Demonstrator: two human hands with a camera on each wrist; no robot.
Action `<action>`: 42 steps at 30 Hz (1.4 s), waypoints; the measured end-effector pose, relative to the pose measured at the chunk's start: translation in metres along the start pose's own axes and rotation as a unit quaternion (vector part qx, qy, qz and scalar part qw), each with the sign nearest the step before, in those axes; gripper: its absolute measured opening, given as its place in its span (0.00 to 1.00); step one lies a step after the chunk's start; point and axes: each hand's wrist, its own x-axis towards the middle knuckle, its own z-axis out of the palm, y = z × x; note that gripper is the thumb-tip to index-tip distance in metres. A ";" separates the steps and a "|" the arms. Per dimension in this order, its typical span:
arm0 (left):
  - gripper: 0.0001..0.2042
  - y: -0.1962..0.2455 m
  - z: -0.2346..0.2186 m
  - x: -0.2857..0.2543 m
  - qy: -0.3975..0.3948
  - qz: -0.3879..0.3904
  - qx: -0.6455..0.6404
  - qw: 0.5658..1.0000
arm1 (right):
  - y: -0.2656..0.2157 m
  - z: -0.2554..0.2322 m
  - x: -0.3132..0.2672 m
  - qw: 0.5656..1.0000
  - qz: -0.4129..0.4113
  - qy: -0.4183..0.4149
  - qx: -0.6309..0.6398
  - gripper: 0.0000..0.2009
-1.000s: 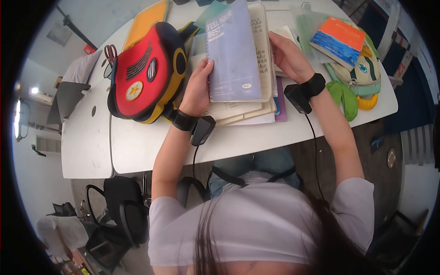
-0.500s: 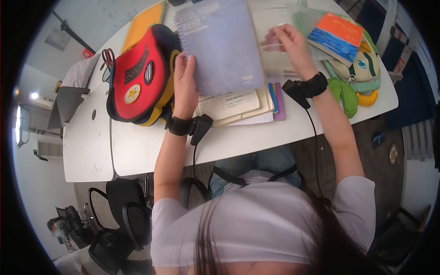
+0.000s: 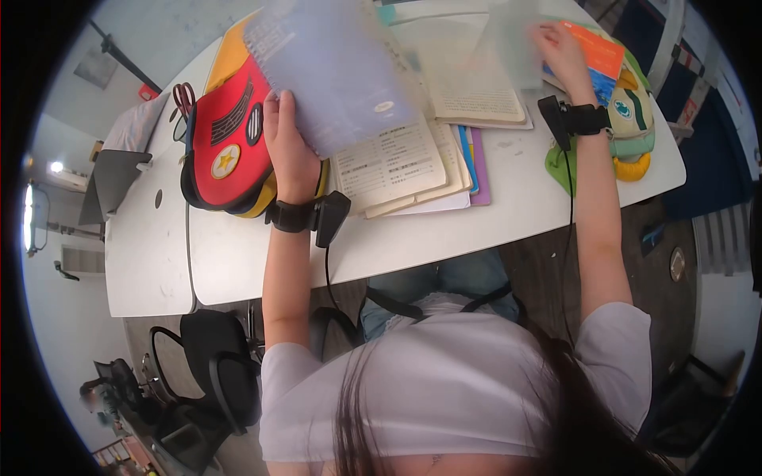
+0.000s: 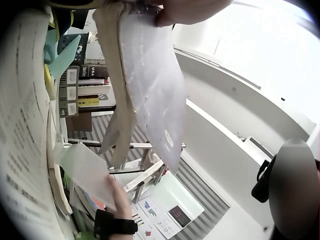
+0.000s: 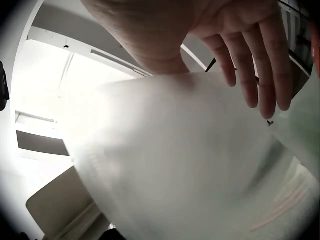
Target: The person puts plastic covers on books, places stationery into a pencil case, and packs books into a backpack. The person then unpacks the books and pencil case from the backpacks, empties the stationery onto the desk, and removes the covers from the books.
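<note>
My left hand point(image 3: 292, 159) grips a spiral notebook point(image 3: 337, 75) with a translucent lavender cover by its lower left side, thumb on the cover. The left wrist view shows the notebook point(image 4: 155, 85) hanging tilted, its pages behind the cover. At the right, my right hand point(image 3: 563, 59) pinches a frosted plastic sheet point(image 3: 512, 51) by its edge. In the right wrist view this sheet point(image 5: 165, 150) is lifted, with the thumb behind it and the other fingers point(image 5: 245, 70) extended. Below the notebook lies a stack of printed books point(image 3: 389, 166); a book with printed pages point(image 3: 476, 91) lies beside it.
A red, yellow and black bag point(image 3: 226, 131) stands to the left, with an orange folder point(image 3: 226, 51) behind. On the right, an orange and blue book point(image 3: 599, 55) rests on a green and cream bag point(image 3: 635, 131). The white table's front edge point(image 3: 381, 266) is near my body.
The lavender notebook has moved left and up in my left hand. My right hand has come away from it, swinging right with the frosted sheet, and more of the books beneath shows.
</note>
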 end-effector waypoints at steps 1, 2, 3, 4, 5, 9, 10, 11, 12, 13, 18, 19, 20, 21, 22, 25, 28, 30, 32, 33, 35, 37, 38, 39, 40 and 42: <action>0.12 0.000 0.002 -0.001 0.000 0.001 -0.001 1.000 | -0.007 0.006 -0.004 1.000 -0.001 0.000 -0.001 0.24; 0.12 0.001 0.005 -0.004 0.002 -0.011 0.001 1.000 | -0.018 0.016 -0.010 0.997 -0.065 -0.041 0.010 0.27; 0.13 0.002 0.007 -0.006 0.005 -0.022 0.005 1.000 | -0.029 0.027 -0.016 0.988 -0.129 -0.083 0.021 0.31; 0.13 0.002 0.010 -0.008 0.005 -0.021 0.004 1.000 | -0.036 0.037 -0.024 0.981 -0.136 -0.140 0.015 0.34; 0.14 0.002 0.012 -0.011 0.010 -0.040 0.015 0.999 | -0.041 0.048 -0.030 0.970 -0.142 -0.197 0.010 0.37; 0.18 -0.003 0.010 -0.013 -0.031 -0.065 0.032 0.997 | -0.029 0.089 -0.040 0.927 -0.246 -0.166 -0.231 0.34; 0.18 -0.002 0.011 -0.013 -0.033 -0.064 0.031 0.997 | -0.027 0.095 -0.040 0.915 -0.243 -0.182 -0.266 0.34; 0.20 -0.001 0.013 -0.016 -0.017 -0.081 0.054 0.995 | -0.023 0.099 -0.040 0.902 -0.239 -0.200 -0.300 0.34; 0.22 0.000 0.014 -0.017 -0.001 -0.097 0.077 0.992 | -0.016 0.103 -0.039 0.902 -0.238 -0.198 -0.301 0.34; 0.22 0.001 0.015 -0.018 -0.003 -0.096 0.076 0.993 | -0.010 0.107 -0.037 0.916 -0.223 -0.228 -0.241 0.33; 0.29 0.013 0.015 -0.019 -0.032 -0.078 0.051 0.995 | -0.040 0.106 -0.050 0.924 -0.182 -0.270 -0.201 0.26; 0.29 0.013 0.015 -0.019 -0.036 -0.078 0.053 0.995 | -0.046 0.110 -0.053 0.917 -0.181 -0.250 -0.252 0.20; 0.28 0.012 0.014 -0.018 -0.030 -0.077 0.051 0.995 | -0.048 0.112 -0.054 0.907 -0.180 -0.230 -0.303 0.15; 0.28 0.012 0.013 -0.018 -0.022 -0.076 0.050 0.996 | -0.046 0.113 -0.055 0.908 -0.178 -0.228 -0.302 0.15; 0.28 0.011 0.012 -0.018 -0.024 -0.075 0.051 0.996 | -0.043 0.116 -0.055 0.906 -0.200 -0.185 -0.324 0.12; 0.27 0.013 0.007 -0.016 -0.020 -0.064 0.038 0.997 | -0.031 0.112 -0.040 0.931 -0.214 -0.072 -0.287 0.07; 0.27 0.013 0.005 -0.015 0.003 -0.028 0.036 0.999 | -0.033 0.077 -0.016 0.981 -0.134 0.054 -0.126 0.09; 0.28 0.015 0.005 -0.016 0.012 0.006 0.066 0.998 | -0.007 0.067 0.011 0.975 -0.103 0.168 0.104 0.12; 0.28 0.016 0.008 -0.017 0.021 -0.007 0.045 0.999 | -0.006 0.060 0.021 0.939 -0.077 0.197 0.270 0.08; 0.28 0.018 0.010 -0.016 0.022 -0.015 0.028 0.999 | -0.010 0.059 0.021 0.872 -0.047 0.227 0.431 0.04; 0.27 0.021 0.016 -0.017 0.026 -0.017 0.013 0.999 | -0.006 0.059 0.017 0.891 0.021 0.144 0.430 0.18; 0.27 0.023 0.021 -0.015 0.006 -0.013 -0.017 1.000 | 0.019 0.076 0.020 0.873 0.063 0.083 0.476 0.16; 0.27 0.023 0.023 -0.014 0.008 -0.011 -0.014 1.000 | 0.024 0.079 0.018 0.872 0.063 0.081 0.479 0.16; 0.27 0.023 0.024 -0.012 0.003 -0.008 -0.025 1.000 | 0.029 0.083 0.016 0.848 0.148 0.075 0.504 0.17; 0.27 0.022 0.025 -0.010 -0.003 -0.005 -0.036 0.999 | 0.034 0.086 0.015 0.817 0.232 0.069 0.524 0.19; 0.27 0.013 0.027 0.001 -0.019 -0.006 -0.057 0.998 | 0.024 0.081 -0.004 0.837 0.215 0.053 0.500 0.21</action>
